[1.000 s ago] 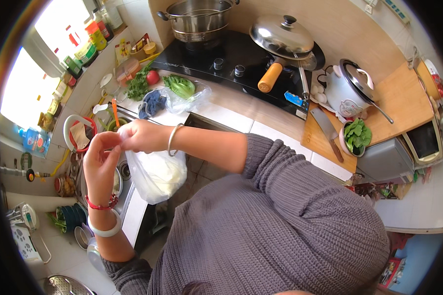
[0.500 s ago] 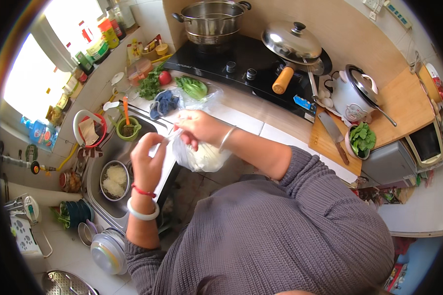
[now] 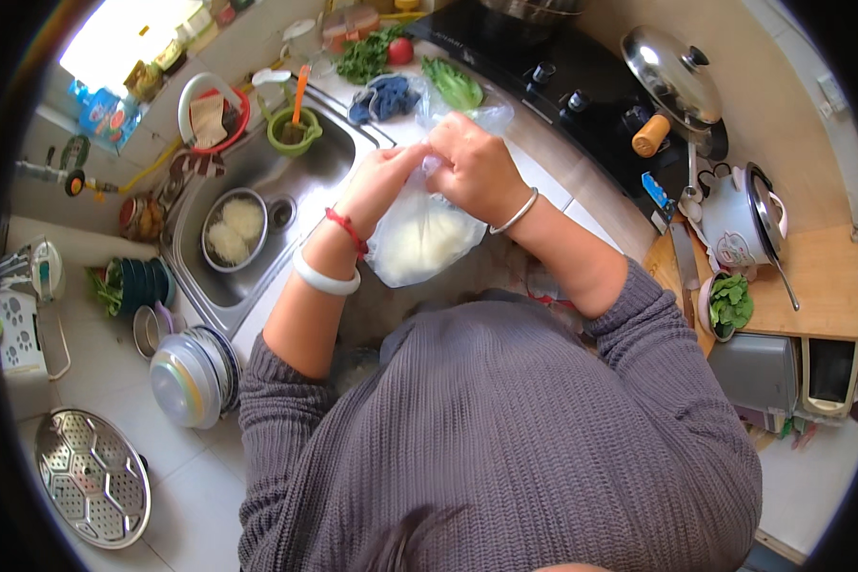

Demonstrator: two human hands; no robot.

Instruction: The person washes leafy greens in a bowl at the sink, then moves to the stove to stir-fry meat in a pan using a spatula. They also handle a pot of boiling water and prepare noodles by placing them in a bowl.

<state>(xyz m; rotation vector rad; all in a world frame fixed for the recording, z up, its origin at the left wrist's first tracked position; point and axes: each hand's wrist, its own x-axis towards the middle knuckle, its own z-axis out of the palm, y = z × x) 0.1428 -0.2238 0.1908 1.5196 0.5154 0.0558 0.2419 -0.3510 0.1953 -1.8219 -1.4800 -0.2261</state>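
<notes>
A thin clear plastic bag (image 3: pixel 418 250) with pale, whitish contents hangs between my hands, in front of the counter edge. My left hand (image 3: pixel 383 186) pinches the gathered neck of the bag from the left. My right hand (image 3: pixel 475 164) is closed in a fist round the same neck, right against my left fingertips. What the contents are is blurred by the plastic. In the sink to the left stands a metal bowl (image 3: pixel 235 254) with round bundles of pale dry noodles (image 3: pixel 240 219).
Around the steel sink (image 3: pixel 189 195) are a green strainer cup (image 3: pixel 294 135) and a red basket (image 3: pixel 229 133). Behind my hands lie a blue cloth (image 3: pixel 383 99), leafy greens (image 3: pixel 453 84) and a tomato (image 3: pixel 400 51). A cleaver (image 3: pixel 684 255) rests on the board at right, near the black cooktop (image 3: pixel 553 105).
My view has turned, so the counter appears shifted right. My hands have come together at the bag's neck, and my right hand has closed into a fist round it.
</notes>
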